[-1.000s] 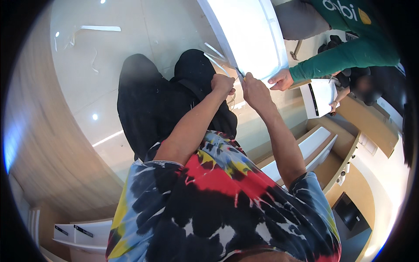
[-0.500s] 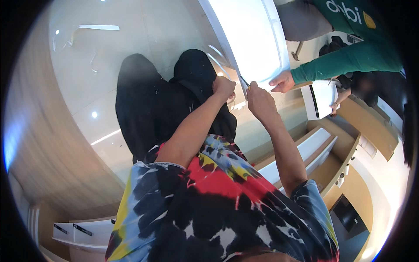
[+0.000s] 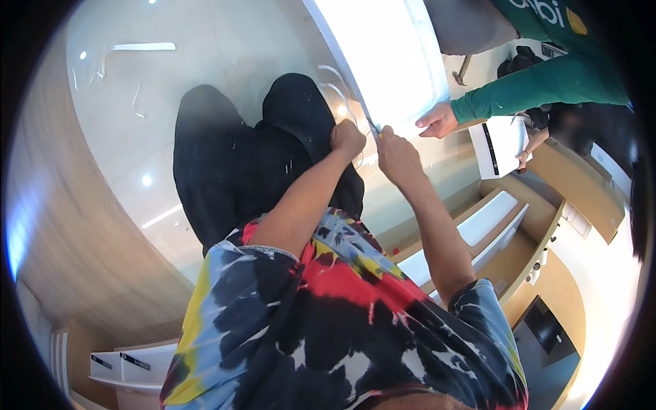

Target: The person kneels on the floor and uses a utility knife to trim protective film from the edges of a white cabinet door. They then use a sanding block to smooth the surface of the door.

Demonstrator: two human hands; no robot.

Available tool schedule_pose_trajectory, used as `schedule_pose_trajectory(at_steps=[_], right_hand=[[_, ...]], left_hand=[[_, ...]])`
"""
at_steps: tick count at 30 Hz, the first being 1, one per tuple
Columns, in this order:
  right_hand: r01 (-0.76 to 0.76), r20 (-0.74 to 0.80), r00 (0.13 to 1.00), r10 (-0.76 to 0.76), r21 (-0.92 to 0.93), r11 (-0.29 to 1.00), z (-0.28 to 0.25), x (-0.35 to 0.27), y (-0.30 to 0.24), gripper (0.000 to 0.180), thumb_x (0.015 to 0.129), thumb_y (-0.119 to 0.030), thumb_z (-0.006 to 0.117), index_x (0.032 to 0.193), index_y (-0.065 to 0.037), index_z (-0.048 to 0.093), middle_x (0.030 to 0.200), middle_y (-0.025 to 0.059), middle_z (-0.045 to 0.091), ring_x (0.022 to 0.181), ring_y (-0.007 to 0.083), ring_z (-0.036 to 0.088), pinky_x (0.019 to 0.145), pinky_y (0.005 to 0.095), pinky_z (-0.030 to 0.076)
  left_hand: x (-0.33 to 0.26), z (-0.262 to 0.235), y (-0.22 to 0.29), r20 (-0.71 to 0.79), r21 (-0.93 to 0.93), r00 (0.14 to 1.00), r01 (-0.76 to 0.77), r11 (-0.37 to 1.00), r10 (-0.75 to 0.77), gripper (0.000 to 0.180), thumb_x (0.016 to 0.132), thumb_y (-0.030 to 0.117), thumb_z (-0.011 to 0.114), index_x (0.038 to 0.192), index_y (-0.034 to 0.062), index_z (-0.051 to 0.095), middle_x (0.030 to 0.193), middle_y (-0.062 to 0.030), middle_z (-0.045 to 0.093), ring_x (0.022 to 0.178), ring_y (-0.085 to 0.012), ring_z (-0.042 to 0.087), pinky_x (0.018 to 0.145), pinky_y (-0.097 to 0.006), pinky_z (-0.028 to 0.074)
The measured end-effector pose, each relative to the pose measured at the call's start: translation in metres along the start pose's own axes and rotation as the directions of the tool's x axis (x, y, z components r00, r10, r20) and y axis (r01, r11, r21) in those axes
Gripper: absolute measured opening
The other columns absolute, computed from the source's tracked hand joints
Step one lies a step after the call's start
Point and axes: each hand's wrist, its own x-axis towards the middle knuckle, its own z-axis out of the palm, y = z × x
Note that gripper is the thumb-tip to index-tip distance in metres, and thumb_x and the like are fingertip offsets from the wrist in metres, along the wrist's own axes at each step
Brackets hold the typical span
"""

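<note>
A large white panel [image 3: 386, 58] slants down from the top edge, its lower corner by my hands. My right hand [image 3: 400, 157] is closed around a small knife [image 3: 373, 127], whose dark blade lies along the panel's near left edge. A bit of yellow shows at its handle; the rest is inside my fist. My left hand [image 3: 348, 139] is closed just left of it, with a thin white strip [image 3: 346, 102] that curls from beside the panel's edge into its fingers. Fingertips there are partly hidden. A co-worker's hand [image 3: 437, 121] rests on the panel's lower right corner.
Trimmed strips [image 3: 142, 47] lie on the shiny floor to the far left. A hammer [image 3: 461, 72] is beyond the co-worker's green sleeve [image 3: 526, 92]. To the right, another person's hand touches a white drawer-like box [image 3: 495, 147]. Wooden cabinet parts [image 3: 523, 253] stand nearer me.
The view has shifted slightly, moving most things a little left. My right hand and the knife stay at the panel's edge; both hands remain closed.
</note>
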Motion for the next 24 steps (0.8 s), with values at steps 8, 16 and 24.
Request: schedule_pose_trajectory(at_steps=[8, 16, 24], right_hand=[[0.032, -0.018, 0.999, -0.031, 0.024, 0.999, 0.005, -0.015, 0.008, 0.015, 0.1, -0.017, 0.047, 0.096, -0.002, 0.044, 0.07, 0.0217, 0.064, 0.07, 0.0403, 0.068, 0.061, 0.0505, 0.053], [-0.013, 0.009, 1.0, 0.012, 0.012, 1.0, 0.013, -0.022, 0.014, 0.014, 0.098, -0.015, 0.049, 0.096, -0.003, 0.044, 0.071, 0.0208, 0.063, 0.069, 0.0387, 0.067, 0.06, 0.0492, 0.053], [-0.017, -0.002, 1.0, 0.017, -0.015, 1.0, 0.018, -0.017, 0.015, 0.014, 0.099, -0.015, 0.05, 0.098, -0.002, 0.045, 0.071, 0.022, 0.063, 0.071, 0.0411, 0.067, 0.063, 0.0506, 0.053]], left_hand=[[0.025, 0.012, -0.011, 0.277, -0.087, 0.953, 0.154, 0.984, -0.124, 0.017, 0.08, 0.014, 0.067, 0.083, -0.0024, 0.072, 0.078, -0.0215, 0.072, 0.081, -0.0304, 0.074, 0.073, -0.04, 0.059], [0.011, 0.007, -0.003, 0.225, 0.056, 0.973, -0.065, 0.996, 0.051, 0.023, 0.08, 0.015, 0.065, 0.092, -0.003, 0.072, 0.092, -0.025, 0.071, 0.093, -0.0379, 0.071, 0.082, -0.043, 0.057], [0.0, 0.013, -0.008, 0.292, 0.19, 0.929, -0.289, 0.938, 0.227, 0.02, 0.085, 0.004, 0.057, 0.094, 0.001, 0.075, 0.097, -0.0236, 0.072, 0.093, -0.0354, 0.072, 0.082, -0.042, 0.058]])
